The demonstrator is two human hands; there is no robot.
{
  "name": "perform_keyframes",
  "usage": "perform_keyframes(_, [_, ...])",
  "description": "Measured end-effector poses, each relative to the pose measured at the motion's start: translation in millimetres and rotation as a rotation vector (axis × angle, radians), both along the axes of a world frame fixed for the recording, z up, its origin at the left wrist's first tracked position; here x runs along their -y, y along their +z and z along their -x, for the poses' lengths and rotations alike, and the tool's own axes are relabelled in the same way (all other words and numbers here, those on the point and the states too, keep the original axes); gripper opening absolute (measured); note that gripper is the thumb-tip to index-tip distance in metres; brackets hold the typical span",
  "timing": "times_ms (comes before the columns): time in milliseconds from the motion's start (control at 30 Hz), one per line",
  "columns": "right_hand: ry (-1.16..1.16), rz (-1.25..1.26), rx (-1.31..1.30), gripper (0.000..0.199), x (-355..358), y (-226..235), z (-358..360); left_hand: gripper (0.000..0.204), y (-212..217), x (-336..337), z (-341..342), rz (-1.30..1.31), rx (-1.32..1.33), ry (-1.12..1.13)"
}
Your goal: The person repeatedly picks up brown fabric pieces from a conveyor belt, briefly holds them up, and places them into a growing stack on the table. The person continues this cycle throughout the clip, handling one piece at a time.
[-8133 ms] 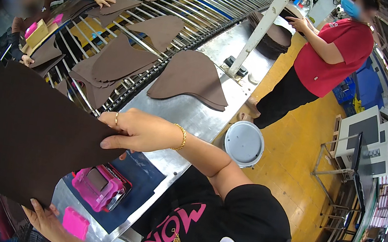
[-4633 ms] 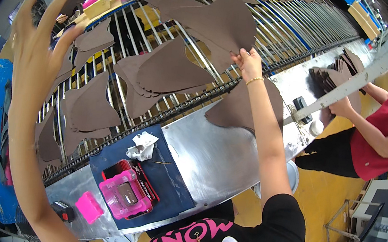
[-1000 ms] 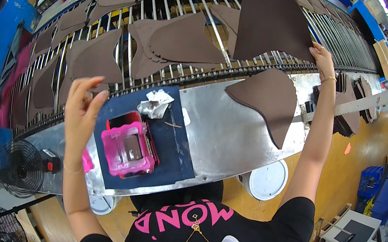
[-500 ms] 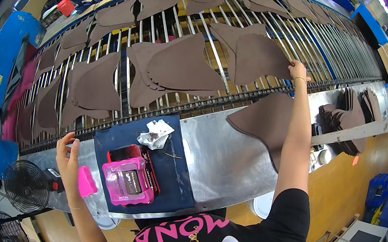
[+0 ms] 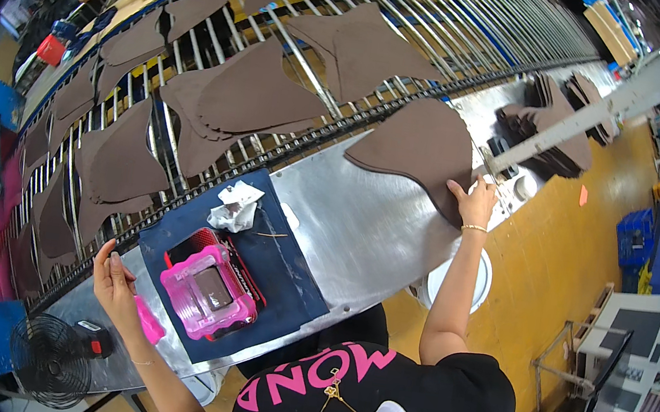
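My right hand (image 5: 476, 202) is at the lower right edge of a stack of brown leather-like panels (image 5: 417, 142) on the metal table. Its thumb is stretched over the edge, apart from the fingers. My left hand (image 5: 114, 276) hovers near the table's left end, fingers apart and slightly bent, with nothing in it. Close by it lies a pink flat piece (image 5: 148, 320), partly hidden by my forearm. A pink and clear plastic box (image 5: 206, 294) with a dark block in it sits on a dark blue mat (image 5: 296, 289), beside a crumpled white cloth (image 5: 236, 207).
Beyond the table runs a conveyor of metal rods (image 5: 454, 22) carrying several overlapping brown panels (image 5: 258, 84). A pale metal bar (image 5: 593, 107) crosses near more stacked panels (image 5: 553, 127) at the right. A black fan (image 5: 51, 359) stands at the left; another person is at the far left.
My right hand has left the panel on the conveyor and come back toward me to the stack on the table. My left hand stays raised. The whole view has turned.
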State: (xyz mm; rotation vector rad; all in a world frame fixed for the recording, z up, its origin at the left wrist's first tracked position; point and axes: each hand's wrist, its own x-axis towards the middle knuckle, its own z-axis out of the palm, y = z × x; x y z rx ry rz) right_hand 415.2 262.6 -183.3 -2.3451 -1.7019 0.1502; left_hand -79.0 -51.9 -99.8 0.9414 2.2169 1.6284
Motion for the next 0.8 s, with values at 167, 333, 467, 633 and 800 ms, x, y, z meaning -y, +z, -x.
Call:
perform_keyframes(167, [-0.01,-0.035,-0.091,0.062,-5.7,-7.4,1.7,0.027,1.4,4.2,-8.4,-0.025,-0.022,-0.037])
perform_keyframes(333, [0.062,-0.114,-0.042,0.05,-2.2,-7.1,3.4,0.026,-4.5,33.0,-10.6,-0.023,0.018,-0.013])
perform_keyframes(467, [0.137,-0.162,-0.061,0.032,11.7,25.0,24.2,0.024,-2.2,53.5,-8.0,-0.036,0.002,0.012])
perform_keyframes(633, [0.448,-0.51,-0.26,0.017,60.2,125.4,70.5,0.025,15.1,45.9,-13.1,-0.012,-0.031,0.037])
perform_keyframes(800, [0.845,-0.543,-1.025,0.017,81.0,155.1,130.1,0.029,48.3,-13.3,-52.3,-0.201,-0.17,-0.129])
